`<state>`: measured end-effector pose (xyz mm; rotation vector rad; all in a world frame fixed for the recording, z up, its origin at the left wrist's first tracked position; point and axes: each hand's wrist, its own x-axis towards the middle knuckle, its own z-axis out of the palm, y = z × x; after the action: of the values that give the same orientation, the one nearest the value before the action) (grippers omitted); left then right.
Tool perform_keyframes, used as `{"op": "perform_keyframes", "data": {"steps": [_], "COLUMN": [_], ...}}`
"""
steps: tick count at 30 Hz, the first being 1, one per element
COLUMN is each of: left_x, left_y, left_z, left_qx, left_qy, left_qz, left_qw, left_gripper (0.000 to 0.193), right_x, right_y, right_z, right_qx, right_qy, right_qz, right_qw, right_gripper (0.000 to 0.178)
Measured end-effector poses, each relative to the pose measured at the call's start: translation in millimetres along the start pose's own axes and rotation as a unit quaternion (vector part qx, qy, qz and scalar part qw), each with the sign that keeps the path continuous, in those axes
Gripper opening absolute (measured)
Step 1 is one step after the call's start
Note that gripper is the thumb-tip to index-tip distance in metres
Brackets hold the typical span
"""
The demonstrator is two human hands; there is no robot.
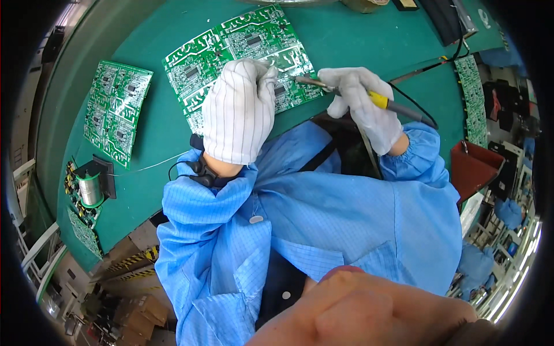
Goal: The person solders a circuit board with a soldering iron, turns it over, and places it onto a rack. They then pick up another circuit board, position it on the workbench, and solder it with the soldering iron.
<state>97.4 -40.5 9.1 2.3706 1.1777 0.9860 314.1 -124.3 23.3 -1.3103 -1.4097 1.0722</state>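
Observation:
A large green circuit board panel [199, 64] lies on the bench in front of me, with several repeated sections and small dark chips. My left hand [239, 112], in a white striped glove, is closed in a pinch over its middle. Thin solder wire [151, 166] runs from a spool [90, 191] on a dark stand toward my left cuff; the stretch behind the hand is hidden. Gloved too, my right hand [366, 104] grips a soldering iron [378, 99] by its yellow handle. The iron's tip points left, over the panel's right part near my left fingertips.
Another board panel [118, 112] lies on the left of the green bench mat [138, 199]. At the right edge are more boards [472, 98] and a dark red bin [474, 168]. The iron's black cable [424, 109] loops behind my right hand. A dark device [447, 22] stands at the far right.

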Motion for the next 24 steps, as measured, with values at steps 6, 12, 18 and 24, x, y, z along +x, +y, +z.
{"op": "perform_keyframes", "data": {"steps": [6,12,18,24], "left_x": [2.5,2.7,1.2,-15.7], "left_y": [4.7,8.2,11.5,17.7], "left_z": [-2.6,-4.1,-11.0,-38.0], "left_qx": [0.002,0.014,0.018,-0.034], "left_qy": [-0.007,-0.028,-0.036,-0.068], "left_qz": [0.001,-0.041,-0.023,-0.059], "left_qw": [1.0,0.999,0.999,0.995], "left_gripper": [0.014,0.012,0.012,0.011], "right_x": [7.5,21.5,27.6,26.3], "right_y": [-3.4,21.1,27.4,25.6], "right_z": [-16.8,-37.7,-38.8,-41.4], "right_qx": [-0.052,-0.053,0.132,0.124], "right_qy": [0.102,0.205,0.222,0.22], "right_qz": [-0.007,-0.007,0.038,0.045], "right_qw": [0.993,0.977,0.965,0.967], "right_gripper": [0.039,0.039,0.049,0.05]}}
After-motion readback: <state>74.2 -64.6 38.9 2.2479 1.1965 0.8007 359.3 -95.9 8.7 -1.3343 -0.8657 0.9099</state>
